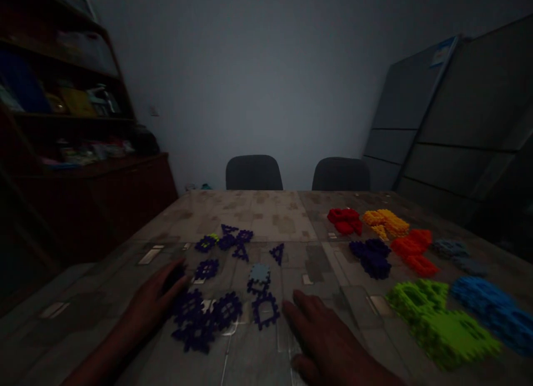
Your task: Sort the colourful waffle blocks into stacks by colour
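Note:
My left hand (pixel 152 297) is curled at the left of the scattered pieces, with what looks like a dark purple building tile (pixel 174 276) between its thumb and fingers. Just right of it lies a heap of purple notched tiles (pixel 195 325). My right hand (pixel 325 336) is over the table with its fingers stretched out and nothing in them. Nearest its fingertips is a purple square frame tile (pixel 265 319). Behind that, a grey tile (pixel 260 272) lies against another purple one. Farther back are a purple triangle (pixel 278 254) and a loose purple group (pixel 228 241) with a yellow-green bit.
Piles sorted by colour stand on the right of the table (pixel 266 208): red (pixel 345 221), yellow (pixel 387 222), purple (pixel 371 258), orange (pixel 416 251), grey (pixel 460 256), lime green (pixel 441 319) and blue (pixel 495 311). Two chairs (pixel 254 173) are at the far edge. The room is dim.

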Action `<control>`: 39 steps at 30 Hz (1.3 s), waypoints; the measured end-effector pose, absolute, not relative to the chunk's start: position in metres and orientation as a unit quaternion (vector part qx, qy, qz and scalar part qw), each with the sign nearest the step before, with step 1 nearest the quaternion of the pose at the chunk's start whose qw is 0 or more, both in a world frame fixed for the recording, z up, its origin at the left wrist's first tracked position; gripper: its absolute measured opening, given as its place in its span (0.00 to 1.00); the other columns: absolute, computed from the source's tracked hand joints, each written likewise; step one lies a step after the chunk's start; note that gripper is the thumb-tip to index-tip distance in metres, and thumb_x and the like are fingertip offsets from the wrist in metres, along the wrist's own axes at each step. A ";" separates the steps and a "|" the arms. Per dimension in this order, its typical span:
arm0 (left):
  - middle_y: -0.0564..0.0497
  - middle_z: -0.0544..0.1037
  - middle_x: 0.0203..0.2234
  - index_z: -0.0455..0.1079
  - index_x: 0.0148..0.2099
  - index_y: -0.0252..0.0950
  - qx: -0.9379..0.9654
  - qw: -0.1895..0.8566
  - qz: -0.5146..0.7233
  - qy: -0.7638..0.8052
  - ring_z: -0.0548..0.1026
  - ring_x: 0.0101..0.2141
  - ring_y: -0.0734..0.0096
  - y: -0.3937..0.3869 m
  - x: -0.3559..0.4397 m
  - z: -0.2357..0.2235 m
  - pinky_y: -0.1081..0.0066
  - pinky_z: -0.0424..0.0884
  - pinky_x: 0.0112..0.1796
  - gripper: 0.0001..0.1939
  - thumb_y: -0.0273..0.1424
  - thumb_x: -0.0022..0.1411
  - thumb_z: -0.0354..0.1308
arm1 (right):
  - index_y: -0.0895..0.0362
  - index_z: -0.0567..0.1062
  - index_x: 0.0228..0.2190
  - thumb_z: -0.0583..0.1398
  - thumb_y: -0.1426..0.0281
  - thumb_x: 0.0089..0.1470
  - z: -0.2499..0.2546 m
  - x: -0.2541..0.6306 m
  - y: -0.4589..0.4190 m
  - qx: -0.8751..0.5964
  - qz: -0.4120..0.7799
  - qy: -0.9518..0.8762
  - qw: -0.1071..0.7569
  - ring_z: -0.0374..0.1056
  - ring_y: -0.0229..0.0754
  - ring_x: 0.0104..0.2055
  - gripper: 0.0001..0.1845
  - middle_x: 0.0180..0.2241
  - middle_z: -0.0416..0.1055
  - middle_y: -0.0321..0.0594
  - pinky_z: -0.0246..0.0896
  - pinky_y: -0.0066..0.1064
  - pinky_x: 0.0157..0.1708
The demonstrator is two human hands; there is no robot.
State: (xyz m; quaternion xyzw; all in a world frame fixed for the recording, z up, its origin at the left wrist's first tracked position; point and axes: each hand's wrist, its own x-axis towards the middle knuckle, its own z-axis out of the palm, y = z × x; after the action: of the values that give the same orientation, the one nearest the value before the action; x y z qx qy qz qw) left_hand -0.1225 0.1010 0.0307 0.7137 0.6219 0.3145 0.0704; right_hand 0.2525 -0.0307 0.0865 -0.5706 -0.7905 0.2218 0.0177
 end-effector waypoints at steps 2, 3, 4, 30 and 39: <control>0.36 0.77 0.56 0.70 0.58 0.31 0.716 0.096 0.309 0.619 0.75 0.56 0.45 0.099 -0.111 0.029 0.51 0.71 0.57 0.35 0.52 0.61 0.49 | 0.57 0.59 0.68 0.66 0.77 0.50 0.082 0.245 -0.026 -0.550 0.230 -0.802 0.019 0.45 0.67 0.71 0.46 0.71 0.45 0.60 0.47 0.61 0.66; 0.36 0.76 0.57 0.70 0.59 0.31 0.718 0.108 0.308 0.615 0.74 0.57 0.45 0.097 -0.105 0.028 0.50 0.70 0.58 0.35 0.52 0.61 0.49 | 0.56 0.59 0.68 0.65 0.76 0.50 0.080 0.241 -0.024 -0.539 0.230 -0.810 0.026 0.45 0.66 0.71 0.46 0.71 0.45 0.59 0.46 0.60 0.67; 0.36 0.75 0.57 0.70 0.59 0.31 0.720 0.119 0.308 0.610 0.74 0.57 0.45 0.094 -0.099 0.028 0.49 0.69 0.58 0.35 0.51 0.62 0.49 | 0.56 0.59 0.68 0.65 0.76 0.51 0.078 0.237 -0.022 -0.527 0.226 -0.818 0.033 0.45 0.64 0.72 0.45 0.71 0.45 0.58 0.46 0.59 0.67; 0.39 0.74 0.58 0.69 0.62 0.37 0.850 0.233 0.224 0.417 0.70 0.58 0.45 0.107 0.021 0.043 0.46 0.61 0.61 0.31 0.29 0.55 0.64 | 0.55 0.74 0.56 0.60 0.77 0.53 0.057 0.276 -0.016 -0.522 0.133 -0.837 0.090 0.64 0.58 0.61 0.28 0.60 0.68 0.50 0.59 0.51 0.60; 0.40 0.72 0.58 0.60 0.69 0.41 0.839 0.272 0.231 0.412 0.70 0.57 0.46 0.090 0.023 0.042 0.48 0.63 0.59 0.42 0.35 0.55 0.70 | 0.55 0.77 0.39 0.58 0.75 0.61 0.067 0.272 -0.013 -0.559 0.149 -0.804 0.138 0.70 0.50 0.47 0.08 0.43 0.75 0.43 0.65 0.42 0.48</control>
State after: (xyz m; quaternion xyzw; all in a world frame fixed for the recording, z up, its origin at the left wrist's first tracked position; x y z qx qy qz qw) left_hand 0.0230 0.0900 0.0420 0.8385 0.4115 0.2314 0.2720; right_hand 0.2721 -0.0131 0.0670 -0.5593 -0.8036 0.1490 0.1384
